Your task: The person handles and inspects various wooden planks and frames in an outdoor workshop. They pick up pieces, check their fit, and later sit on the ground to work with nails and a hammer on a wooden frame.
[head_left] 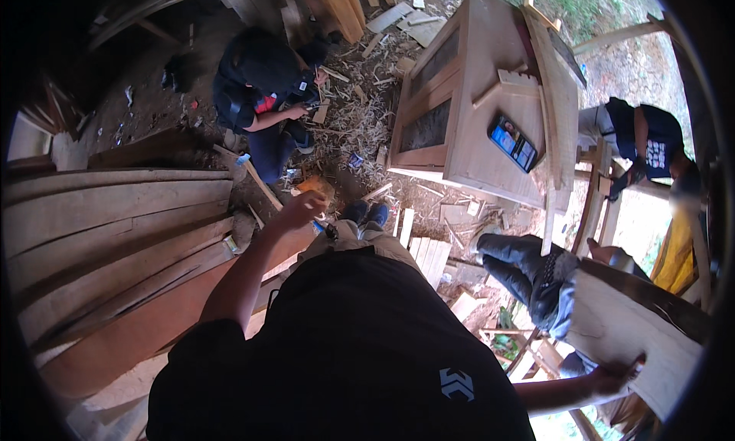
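My left hand [304, 209] is raised in front of me on the left, its fingers curled together. Whether anything sits inside them is hidden. Low on the right, my right hand [615, 378] grips the edge of a broad pale wooden board [624, 322], with a digit showing on its face. The board stands tilted beside a person in grey trousers [528, 276], covering part of that person. Ahead of me is a wooden cabinet [478, 138] with dark panels. On it lie a phone [513, 143] with a lit screen and long wooden strips [559, 104].
A person in dark clothes [260, 96] crouches at the far left over small pieces. Another person [651, 146] bends at the right beside a timber frame [593, 196]. Stacked planks [115, 219] line the left side. Wood shavings [360, 119] and offcuts litter the ground.
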Available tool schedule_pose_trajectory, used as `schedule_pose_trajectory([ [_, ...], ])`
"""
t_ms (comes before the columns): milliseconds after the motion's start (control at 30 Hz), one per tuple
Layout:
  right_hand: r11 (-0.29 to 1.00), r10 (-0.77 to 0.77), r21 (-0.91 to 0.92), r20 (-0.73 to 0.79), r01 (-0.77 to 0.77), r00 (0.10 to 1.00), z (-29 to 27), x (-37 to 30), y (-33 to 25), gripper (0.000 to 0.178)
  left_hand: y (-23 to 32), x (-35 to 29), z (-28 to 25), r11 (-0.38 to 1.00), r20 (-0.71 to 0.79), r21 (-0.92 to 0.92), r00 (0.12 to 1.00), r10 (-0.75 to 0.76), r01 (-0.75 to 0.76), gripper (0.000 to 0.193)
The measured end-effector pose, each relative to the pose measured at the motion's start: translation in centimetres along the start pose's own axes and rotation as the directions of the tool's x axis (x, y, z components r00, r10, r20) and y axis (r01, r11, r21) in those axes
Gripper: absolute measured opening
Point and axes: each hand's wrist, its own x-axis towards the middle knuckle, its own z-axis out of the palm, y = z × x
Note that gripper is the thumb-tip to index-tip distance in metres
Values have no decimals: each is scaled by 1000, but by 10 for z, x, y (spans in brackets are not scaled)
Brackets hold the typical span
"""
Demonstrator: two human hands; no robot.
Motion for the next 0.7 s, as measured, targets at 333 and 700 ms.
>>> schedule_pose_trajectory([
  [333,949,-201,216,-147,230,969,40,89,29,39,-34,-52,-40,902,-349,-380,872,-344,204,27],
  [700,872,-266,371,-187,318,946,110,117,33,29,-43,-77,-22,862,-407,-437,798,-444,257,29],
])
